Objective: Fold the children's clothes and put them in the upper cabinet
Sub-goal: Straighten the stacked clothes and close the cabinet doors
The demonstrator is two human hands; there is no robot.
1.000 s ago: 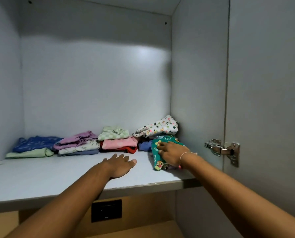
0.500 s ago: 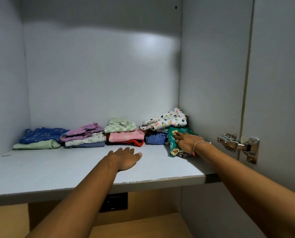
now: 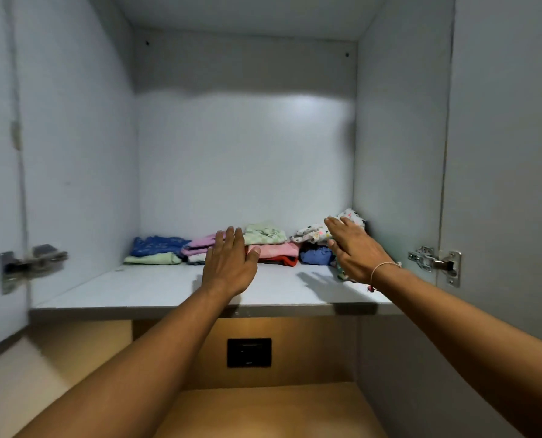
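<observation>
Off the green garment (image 3: pixel 342 273) now, right hand (image 3: pixel 356 251) lifted, fingers spread, left hand (image 3: pixel 230 263) flat and empty mid-frame, piece apparently shelved.

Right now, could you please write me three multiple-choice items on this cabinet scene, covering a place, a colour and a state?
1. Where do the folded clothes lie?
A. Along the shelf's back
B. At its front edge
C. Below the shelf

2. What colour is the leftmost top garment?
A. Red
B. Blue
C. Yellow

3. How are the hands?
A. Both fists
B. Both open, holding nothing
C. Both gripping cloth

Answers: 1 A, the piles line the back of the shelf; 2 B, it is blue; 3 B, the left hand and right hand show spread fingers.
</observation>
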